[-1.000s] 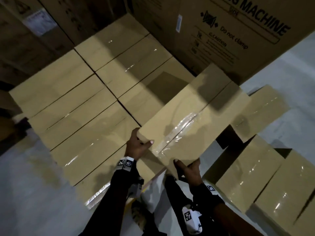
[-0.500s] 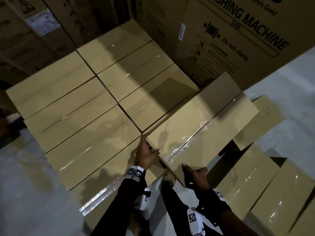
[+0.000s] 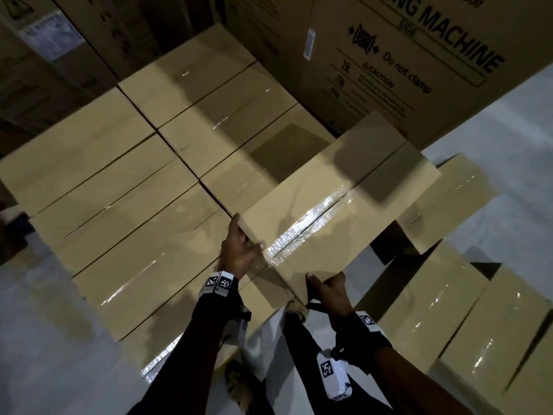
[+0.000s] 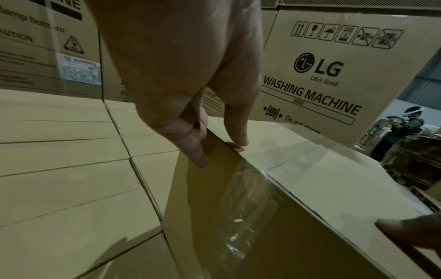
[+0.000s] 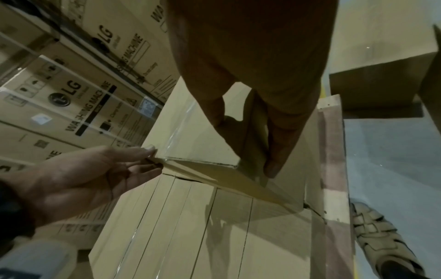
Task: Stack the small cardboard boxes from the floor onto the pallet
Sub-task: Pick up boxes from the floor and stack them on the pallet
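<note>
1. While the washing machine cartons [image 3: 404, 55] stand tall behind everything, they are only the background of this work.
2. The pallet [image 5: 333, 151] carries a flat layer of stacked boxes [image 3: 119, 190], placed side by side with their taped seams parallel; its wooden edge shows only in the right wrist view. I judge that a good part of the task is already done.
3. On the floor at the right, several floor boxes [image 3: 449, 310] wait near the pallet, so I judge that some work is left. How many there are in all, the pictures do not show.
4. The carried box [image 3: 329, 205] is above the right part of the layer, tilted, with its far end low over the stacked boxes and its near end higher. It seems to begin a second layer, and it is not yet set flat.
5. The left hand [image 3: 239, 253] grips the near left corner of the carried box, with the thumb on top and the fingers on the side face.
6. The right hand [image 3: 329, 290] holds the near right corner in the same manner, thumb above and fingers curled around the edge.
</note>
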